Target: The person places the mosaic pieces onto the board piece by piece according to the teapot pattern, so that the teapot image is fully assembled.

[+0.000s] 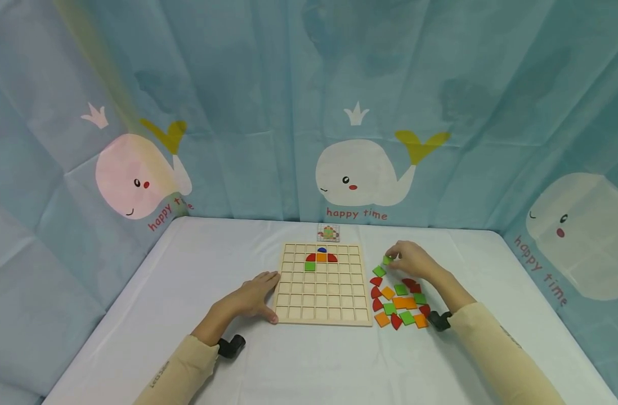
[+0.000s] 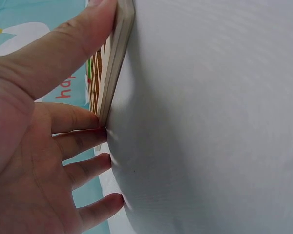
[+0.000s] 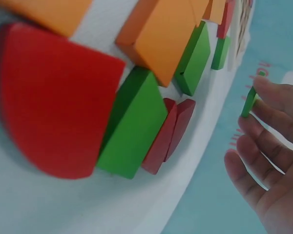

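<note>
My left hand rests at the left edge of a wooden grid board, fingers spread and thumb touching its near corner. In the left wrist view the thumb and fingertips lie against the board's side. Between thumb and fingers my right hand pinches a green square tile, lifted beyond the loose pieces. Toward the top of the board sit a blue half-round piece, an orange square flanked by two red quarter-round pieces, and a green square.
Right of the board lie several loose red, green and orange tiles, some overlapping. A small picture card lies behind the board. The white-covered table meets a blue whale-print curtain at the back and sides.
</note>
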{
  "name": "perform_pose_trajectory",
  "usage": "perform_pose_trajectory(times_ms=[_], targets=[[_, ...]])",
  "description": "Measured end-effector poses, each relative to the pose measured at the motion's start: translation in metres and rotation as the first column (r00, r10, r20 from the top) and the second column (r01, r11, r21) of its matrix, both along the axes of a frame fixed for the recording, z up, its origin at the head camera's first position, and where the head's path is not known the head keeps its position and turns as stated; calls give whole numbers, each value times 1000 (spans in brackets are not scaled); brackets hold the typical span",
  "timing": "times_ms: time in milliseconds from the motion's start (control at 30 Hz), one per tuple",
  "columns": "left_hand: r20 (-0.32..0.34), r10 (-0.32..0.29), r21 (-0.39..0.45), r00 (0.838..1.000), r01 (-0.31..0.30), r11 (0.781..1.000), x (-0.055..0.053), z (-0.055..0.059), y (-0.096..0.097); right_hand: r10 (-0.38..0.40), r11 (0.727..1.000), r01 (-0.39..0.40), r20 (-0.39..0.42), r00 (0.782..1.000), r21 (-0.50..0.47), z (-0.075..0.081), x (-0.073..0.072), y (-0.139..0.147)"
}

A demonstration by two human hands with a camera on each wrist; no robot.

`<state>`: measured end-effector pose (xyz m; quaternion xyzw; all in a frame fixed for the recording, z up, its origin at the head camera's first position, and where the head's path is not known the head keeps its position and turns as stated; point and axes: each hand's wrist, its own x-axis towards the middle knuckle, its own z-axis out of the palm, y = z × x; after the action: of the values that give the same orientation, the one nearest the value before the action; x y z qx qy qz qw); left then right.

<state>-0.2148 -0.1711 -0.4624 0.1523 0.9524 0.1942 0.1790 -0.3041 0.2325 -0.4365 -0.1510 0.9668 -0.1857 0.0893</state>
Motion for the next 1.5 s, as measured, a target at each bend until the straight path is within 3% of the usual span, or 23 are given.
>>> perform_pose_trajectory(times_ms=[400,767,1033,1500], targets=[[-8,-25,-5,1000,24,1000,-4,4,-2,31,999,-32,-37,999,-31,11,-6,-6],[10,7,9,1000,-7,1000,-4,3,0,65,996,-70,-80,995,-64,20,-8,-21],[16,21,-2,1000,-21,1000,0,0,1,122,988,-132,-116,986,-81,21,-9,-39],[1,17,10,1000,-17,1000,4,2,1,203,979,-205,-119,972,-9,17,-12,-90]])
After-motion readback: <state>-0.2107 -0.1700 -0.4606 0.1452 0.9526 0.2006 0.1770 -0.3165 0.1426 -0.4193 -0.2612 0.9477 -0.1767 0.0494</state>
